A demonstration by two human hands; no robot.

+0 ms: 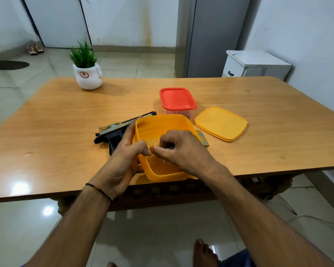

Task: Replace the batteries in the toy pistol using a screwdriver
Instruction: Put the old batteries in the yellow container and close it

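An open yellow container [158, 126] stands at the table's front edge. My left hand [123, 153] grips its left wall, thumb hooked over the rim. My right hand [179, 149] reaches inside it with fingers curled; what they hold is hidden. The toy pistol [114, 132], black with a gold-patterned slide, lies on its side just left of the container, partly behind my left hand. A small flat patterned piece [203, 138] lies behind the container's right side. No screwdriver is visible.
The yellow lid [220, 123] lies flat to the right of the container. A clear box with a red lid [177, 99] stands behind it. A white pot with a green plant [87, 77] is at the far left of the wooden table [56, 122].
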